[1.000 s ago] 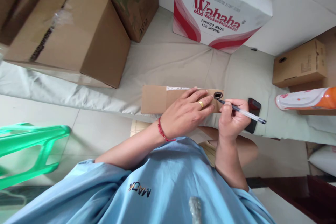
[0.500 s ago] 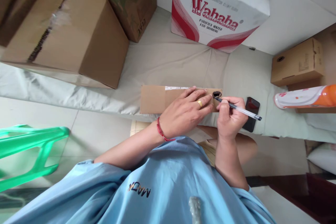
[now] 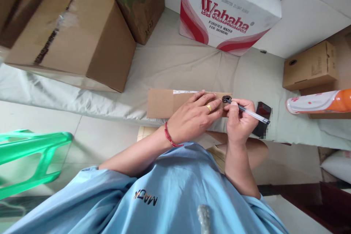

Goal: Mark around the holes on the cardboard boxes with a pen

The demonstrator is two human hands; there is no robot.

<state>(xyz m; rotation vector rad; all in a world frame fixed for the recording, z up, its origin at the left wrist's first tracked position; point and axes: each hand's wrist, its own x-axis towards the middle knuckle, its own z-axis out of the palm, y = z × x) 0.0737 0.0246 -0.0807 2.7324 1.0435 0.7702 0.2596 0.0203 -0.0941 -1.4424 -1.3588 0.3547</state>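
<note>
A flat brown cardboard box (image 3: 160, 104) lies along the near edge of the covered surface, with a white barcode label (image 3: 185, 91) on its far side. My left hand (image 3: 196, 115) rests flat on it, fingers stretched to the right, a gold ring on one finger. In my right hand (image 3: 241, 119) is a pen (image 3: 252, 113) with a clear barrel, held in a writing grip. Its tip is at a small dark-outlined mark (image 3: 226, 99) on the right end of the cardboard; the outline's inside looks partly dark. A black phone (image 3: 262, 117) lies just right of my right hand.
Large taped cartons (image 3: 109, 44) stand at the back left. A white and red water carton (image 3: 229, 14) is at the back. On the right are a small brown box (image 3: 309, 67) and an orange-white bottle (image 3: 318, 101). A green plastic stool (image 3: 41, 146) stands on the floor at left.
The pen and my right hand have shifted slightly, the tip now further inside the outlined mark. More of the mark's inside looks dark. My left hand stays in place.
</note>
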